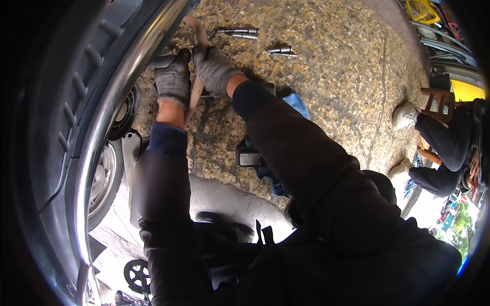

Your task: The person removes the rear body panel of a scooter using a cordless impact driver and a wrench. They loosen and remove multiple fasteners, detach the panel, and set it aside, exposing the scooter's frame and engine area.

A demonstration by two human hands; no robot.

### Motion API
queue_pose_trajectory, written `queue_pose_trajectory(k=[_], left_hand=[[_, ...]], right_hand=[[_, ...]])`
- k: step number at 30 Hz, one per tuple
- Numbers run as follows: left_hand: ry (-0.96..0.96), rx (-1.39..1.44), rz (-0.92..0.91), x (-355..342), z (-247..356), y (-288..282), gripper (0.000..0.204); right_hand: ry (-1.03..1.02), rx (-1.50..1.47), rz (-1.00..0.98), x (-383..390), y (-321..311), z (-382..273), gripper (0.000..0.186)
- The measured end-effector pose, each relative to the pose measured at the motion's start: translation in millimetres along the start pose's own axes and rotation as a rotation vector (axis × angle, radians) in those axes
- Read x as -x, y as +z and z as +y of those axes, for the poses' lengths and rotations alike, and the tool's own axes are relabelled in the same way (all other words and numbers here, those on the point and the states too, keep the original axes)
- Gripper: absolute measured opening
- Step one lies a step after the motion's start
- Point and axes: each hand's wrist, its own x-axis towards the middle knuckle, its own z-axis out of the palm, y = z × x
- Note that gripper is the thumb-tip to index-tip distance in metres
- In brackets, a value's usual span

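Note:
Both my hands wear grey knit gloves. My left hand (172, 80) is closed beside the chrome tube (96, 149) of a dark vehicle body; what it grips is unclear. Just right of it, my right hand (214, 70) wraps over a long tan strip (194, 102), which curves at its upper end and runs down between my hands. Beyond them, short steel cylinders (244, 35) lie in two small groups on the speckled ground (337, 61). A power tool with a dark battery (249, 157) lies partly hidden under my right forearm, beside blue cloth (296, 104).
A wheel (100, 181) and black disc (122, 115) stand at my left, with a spoked black wheel (137, 275) lower down. At right, another person's legs (441, 140) and shoes are near a wooden stool (436, 102). Metal parts and yellow objects (421, 10) crowd the upper right edge.

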Motion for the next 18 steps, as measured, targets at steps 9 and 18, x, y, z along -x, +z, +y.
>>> queue_pose_trajectory(k=[9, 18], left_hand=[[-0.593, 0.338, -0.178, 2, 43, -19, 0.024], [-0.451, 0.847, -0.266, 26, 35, -35, 0.018]], right_hand=[[-0.036, 0.058, 0.022, -12, 9, 14, 0.049], [0.232, 0.016, -0.046, -8, -1, -12, 0.053]])
